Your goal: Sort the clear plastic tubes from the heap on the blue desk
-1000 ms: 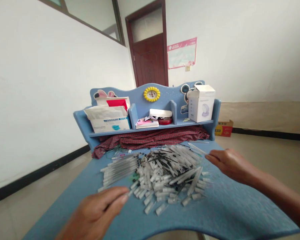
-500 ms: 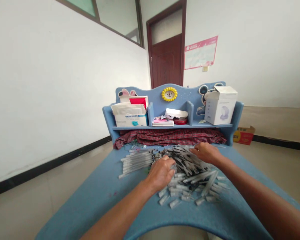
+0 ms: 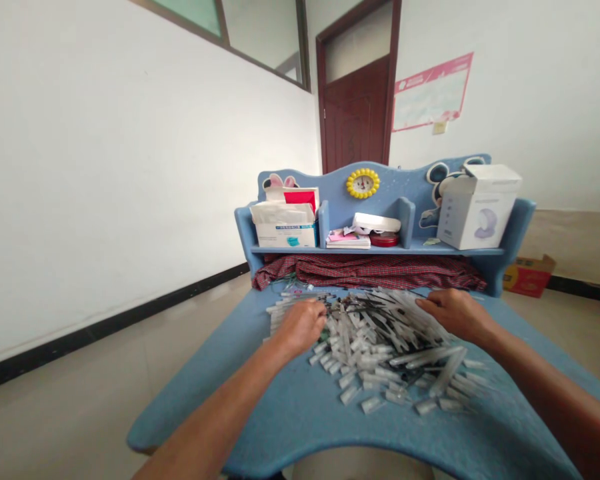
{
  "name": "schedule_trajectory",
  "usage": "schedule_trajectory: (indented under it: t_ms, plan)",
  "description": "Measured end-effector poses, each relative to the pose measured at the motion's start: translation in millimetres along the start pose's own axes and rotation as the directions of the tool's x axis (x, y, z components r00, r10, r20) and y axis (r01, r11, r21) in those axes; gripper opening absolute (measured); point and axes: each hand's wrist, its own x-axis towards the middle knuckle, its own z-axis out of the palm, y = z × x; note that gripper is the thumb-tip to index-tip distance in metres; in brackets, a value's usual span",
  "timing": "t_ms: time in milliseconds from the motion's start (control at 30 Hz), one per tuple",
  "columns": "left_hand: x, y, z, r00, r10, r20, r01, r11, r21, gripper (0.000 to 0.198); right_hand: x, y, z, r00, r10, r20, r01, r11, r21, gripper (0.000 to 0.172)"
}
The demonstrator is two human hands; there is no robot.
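Note:
My left hand is closed, knuckles up, over the right part of a row of translucent pen-like tubes. Whatever its fingers may hold is hidden. Across the pile, my right hand has its thumb and fingers pressed together at the far right edge; I cannot make out what is between them. Between the hands spreads a heap of clear tubes and thin black pieces. Many short clear caps lie loose on its near side.
The blue desk has a curved front edge. Behind the heap, a checked cloth lies under a shelf with a mask box, a red round tin and a white carton. A yellow flower-shaped clock is on the backboard.
My left hand has moved left from the heap to over the row of tubes, uncovering caps. The right hand stays at the heap's far right edge. The camera view has turned slightly left.

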Motion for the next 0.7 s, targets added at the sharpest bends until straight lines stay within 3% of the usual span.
schedule_trajectory:
  t_ms: [167, 400, 567, 700]
  plan:
    - [-6.4, -29.7, 0.3, 0.991, -0.099, 0.093, 0.085, 0.986, 0.142, 0.011, -6.5, -6.7, -7.4, 0.996, -0.071, -0.048, 0.074, 0.994, 0.080, 0.043]
    - [-4.2, -30.8, 10.9, 0.977, -0.113, 0.181, 0.074, 0.975, 0.211, 0.018, -10.5, -33.3, -14.3, 0.980, -0.195, -0.041, 0.199, 0.971, 0.130, 0.039]
    - [0.0, -33.7, -9.3, 0.987, -0.061, 0.146, 0.036, 0.985, 0.171, 0.013, -13.7, -45.7, -19.2, 0.966, -0.253, -0.054, 0.258, 0.947, 0.192, 0.036]
    - [4.0, -12.4, -28.9, 0.997, 0.053, 0.059, -0.058, 0.995, 0.085, 0.008, -12.8, -56.7, -17.5, 0.955, -0.284, -0.090, 0.298, 0.898, 0.323, 0.036]
